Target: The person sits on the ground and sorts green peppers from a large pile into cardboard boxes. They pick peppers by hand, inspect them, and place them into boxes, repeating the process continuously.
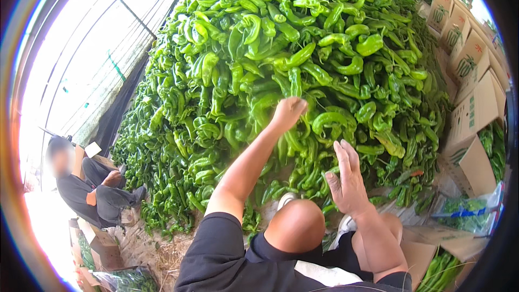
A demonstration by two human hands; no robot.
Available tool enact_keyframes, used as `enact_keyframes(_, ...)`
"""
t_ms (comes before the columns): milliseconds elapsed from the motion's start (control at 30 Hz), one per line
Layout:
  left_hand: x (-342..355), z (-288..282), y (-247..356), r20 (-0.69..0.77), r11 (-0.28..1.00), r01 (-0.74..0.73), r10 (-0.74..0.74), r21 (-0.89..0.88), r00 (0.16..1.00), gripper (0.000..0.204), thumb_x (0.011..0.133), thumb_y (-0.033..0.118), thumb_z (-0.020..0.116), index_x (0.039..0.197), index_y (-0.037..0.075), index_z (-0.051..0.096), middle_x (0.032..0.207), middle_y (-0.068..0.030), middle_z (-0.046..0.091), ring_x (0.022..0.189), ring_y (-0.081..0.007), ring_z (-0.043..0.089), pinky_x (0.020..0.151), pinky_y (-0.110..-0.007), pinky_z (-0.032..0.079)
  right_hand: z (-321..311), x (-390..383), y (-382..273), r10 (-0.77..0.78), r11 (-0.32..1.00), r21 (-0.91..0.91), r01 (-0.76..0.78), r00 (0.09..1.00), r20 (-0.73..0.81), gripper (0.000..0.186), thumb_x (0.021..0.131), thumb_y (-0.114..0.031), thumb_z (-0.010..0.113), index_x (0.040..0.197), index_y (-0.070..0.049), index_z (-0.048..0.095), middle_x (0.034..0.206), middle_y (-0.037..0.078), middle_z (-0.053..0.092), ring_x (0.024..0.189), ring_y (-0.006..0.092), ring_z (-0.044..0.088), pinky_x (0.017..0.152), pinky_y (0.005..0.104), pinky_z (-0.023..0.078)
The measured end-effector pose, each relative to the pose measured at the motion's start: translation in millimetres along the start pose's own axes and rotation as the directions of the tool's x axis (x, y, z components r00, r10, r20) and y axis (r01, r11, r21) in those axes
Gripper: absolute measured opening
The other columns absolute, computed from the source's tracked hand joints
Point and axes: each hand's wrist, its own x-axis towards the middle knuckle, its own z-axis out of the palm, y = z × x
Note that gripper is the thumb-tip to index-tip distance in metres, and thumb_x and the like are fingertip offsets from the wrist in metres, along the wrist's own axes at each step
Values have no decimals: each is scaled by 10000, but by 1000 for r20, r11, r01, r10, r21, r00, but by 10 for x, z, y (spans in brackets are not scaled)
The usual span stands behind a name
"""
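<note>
A tall heap of long green peppers point(243, 65) rises directly in front of me. My left hand point(290, 112) reaches up against the middle of the heap, its fingers curled in and slightly blurred. A single pepper point(294, 81) lies just above those fingers; whether they grip it or another one is hidden. Lower and to the right, my right hand point(348, 186) is raised at the foot of the heap. Its fingers stretch upward with the thumb apart, and nothing is in it. A curved pepper point(331, 121) lies on the heap just above my right hand.
Open cardboard boxes point(470, 108) line the right side, one box point(465, 167) with peppers behind its flap. A clear plastic bag point(467, 213) lies near them. Another box of peppers point(440, 273) is by my right elbow. At left sits another person point(97, 189), beside boxes point(100, 243).
</note>
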Motion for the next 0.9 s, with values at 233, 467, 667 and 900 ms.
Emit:
enact_keyframes(233, 1267, -593, 449, -310, 861, -310, 448, 404, 839, 207, 909, 196, 591, 1033, 35, 629, 967, -179, 669, 908, -340, 640, 805, -389, 509, -39, 178, 196, 83, 996, 31, -85, 996, 41, 637, 965, -321, 518, 1454, 19, 290, 1438, 314, 293, 1295, 471, 348, 1092, 493, 294)
enact_keyframes(467, 2148, -387, 640, -183, 799, 79, 41, 597, 982, 768, 914, 517, 538, 1520, 168, 220, 1455, -256, 388, 1371, -389, 350, 1133, -522, 273, 77, 315, 381, 80, 997, 4, -82, 986, 146, 647, 976, -313, 479, 1451, 65, 254, 1436, 333, 289, 1323, 480, 306, 1099, 484, 283)
enact_keyframes(667, 1477, -998, 784, -175, 701, -163, 384, 695, 907, 506, 913, 366, 574, 1330, 106, 454, 1120, -226, 614, 1121, -373, 558, 928, -467, 489, 115, 345, 404, 143, 989, 7, -147, 966, 214, 701, 986, -407, 461, 1455, 67, 242, 1462, 303, 264, 1342, 438, 310, 1095, 456, 320)
enact_keyframes(900, 1844, -1939, -276, -768, 864, 491, -237, 114, 596, 634, 876, 421, 636, 1260, -10, 375, 1193, -292, 553, 1074, -438, 584, 917, -495, 479, 371, 431, 410, 92, 995, 17, -103, 944, 317, 708, 992, -446, 443, 1478, 23, 233, 1462, 246, 284, 1278, 365, 386, 969, 414, 459)
